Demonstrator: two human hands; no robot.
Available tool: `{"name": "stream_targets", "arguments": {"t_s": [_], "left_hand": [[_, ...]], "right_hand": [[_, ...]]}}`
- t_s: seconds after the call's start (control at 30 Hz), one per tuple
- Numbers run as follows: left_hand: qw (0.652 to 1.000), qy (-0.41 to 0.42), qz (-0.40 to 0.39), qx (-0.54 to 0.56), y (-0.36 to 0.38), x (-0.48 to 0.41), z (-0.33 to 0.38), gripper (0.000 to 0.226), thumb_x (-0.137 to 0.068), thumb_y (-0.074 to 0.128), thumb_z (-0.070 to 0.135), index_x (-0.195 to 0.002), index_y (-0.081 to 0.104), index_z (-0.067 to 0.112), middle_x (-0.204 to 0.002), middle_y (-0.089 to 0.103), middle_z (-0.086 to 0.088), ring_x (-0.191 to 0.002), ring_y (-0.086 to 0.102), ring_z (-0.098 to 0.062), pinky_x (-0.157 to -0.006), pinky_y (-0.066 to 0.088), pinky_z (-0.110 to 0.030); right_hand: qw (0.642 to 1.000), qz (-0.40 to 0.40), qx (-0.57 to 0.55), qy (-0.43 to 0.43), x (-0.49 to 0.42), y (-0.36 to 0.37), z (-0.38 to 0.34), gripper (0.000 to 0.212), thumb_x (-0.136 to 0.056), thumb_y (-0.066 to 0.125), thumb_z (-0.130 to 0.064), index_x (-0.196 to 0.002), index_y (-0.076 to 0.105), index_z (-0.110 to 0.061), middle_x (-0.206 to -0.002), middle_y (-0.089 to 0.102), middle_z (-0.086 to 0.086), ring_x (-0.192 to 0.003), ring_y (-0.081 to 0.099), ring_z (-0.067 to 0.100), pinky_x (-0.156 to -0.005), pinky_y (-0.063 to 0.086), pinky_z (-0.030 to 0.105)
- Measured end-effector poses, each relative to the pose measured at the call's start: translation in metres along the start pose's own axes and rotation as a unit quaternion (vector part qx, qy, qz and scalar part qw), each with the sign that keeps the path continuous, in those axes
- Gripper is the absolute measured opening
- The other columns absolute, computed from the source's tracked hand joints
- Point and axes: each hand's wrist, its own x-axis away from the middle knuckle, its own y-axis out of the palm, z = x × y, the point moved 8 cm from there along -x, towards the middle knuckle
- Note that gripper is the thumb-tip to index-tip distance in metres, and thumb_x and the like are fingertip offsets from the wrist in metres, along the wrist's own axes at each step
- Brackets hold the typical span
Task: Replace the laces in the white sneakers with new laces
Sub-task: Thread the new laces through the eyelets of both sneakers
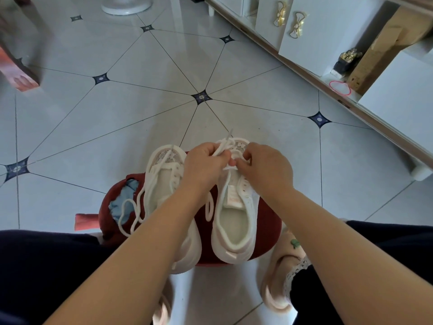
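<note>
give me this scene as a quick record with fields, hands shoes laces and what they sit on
surface: red stool on tiled floor
left sneaker: on stool, loose lace trailing off its left side
right sneaker: on stool
left hand: pinches lace above the toe
right hand: pinches lace at front eyelets
extra: blue cloth on stool

Lace at the fingers: flat woven cloth, matt. Sneaker under the fingers: knit mesh cloth, matt, fine-textured. Floor tiles beyond them: glazed, smooth, glossy, reflective.
</note>
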Motion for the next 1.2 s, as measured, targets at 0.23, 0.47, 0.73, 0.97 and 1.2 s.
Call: {"name": "stream_targets", "arguments": {"t_s": [0.23,0.47,0.73,0.97,1.2], "left_hand": [[0.999,-0.027,-0.016,0.01,-0.013,0.009,-0.005,0.029,-0.087,0.058,0.012,-0.058,0.059,0.011,-0.034,0.041,0.014,-0.028,0.031,-0.001,-0.044,0.023,-0.022],[0.979,-0.104,-0.012,0.177,-0.007,0.016,-0.019,0.024,-0.091,0.053,0.006,-0.068,0.056,0.01,-0.036,0.042,0.011,-0.027,0.026,0.0,-0.03,0.021,-0.012],[0.992,-0.035,0.02,0.117,-0.017,0.017,-0.008,0.009,-0.083,0.066,0.014,-0.075,0.064,0.012,-0.039,0.046,0.015,-0.03,0.037,0.0,-0.035,0.027,-0.009],[0.996,0.067,0.045,-0.039,-0.02,0.017,0.0,0.013,-0.079,0.069,0.021,-0.071,0.064,0.031,-0.064,0.058,0.014,-0.068,0.055,-0.01,-0.069,0.046,-0.031],[0.976,0.042,0.015,-0.211,-0.01,0.017,-0.007,0.037,-0.076,0.067,0.03,-0.1,0.044,0.016,-0.087,0.053,0.006,-0.074,0.051,-0.01,-0.056,0.034,-0.021]], "right_hand": [[0.992,-0.009,0.105,-0.065,0.006,0.006,-0.024,0.023,-0.098,0.036,-0.031,-0.082,0.036,-0.015,-0.063,0.029,-0.007,-0.061,0.042,0.02,-0.045,0.02,0.027],[0.989,-0.029,0.093,-0.115,0.005,0.003,-0.028,0.03,-0.095,0.037,-0.049,-0.097,0.046,-0.019,-0.083,0.04,-0.009,-0.068,0.045,0.017,-0.054,0.03,0.028],[0.993,-0.008,-0.093,-0.072,-0.001,-0.003,-0.02,0.023,-0.085,0.062,-0.022,-0.107,0.056,-0.024,-0.089,0.047,-0.008,-0.067,0.045,0.003,-0.064,0.036,0.022],[0.984,-0.047,-0.129,-0.109,0.007,-0.002,-0.034,0.015,-0.085,0.06,-0.014,-0.092,0.072,-0.019,-0.084,0.066,0.0,-0.081,0.056,0.014,-0.077,0.042,0.027],[0.971,-0.088,-0.216,-0.047,0.012,0.003,-0.024,0.005,-0.082,0.062,-0.011,-0.081,0.066,-0.014,-0.074,0.058,-0.002,-0.071,0.051,0.011,-0.07,0.04,0.024]]}}
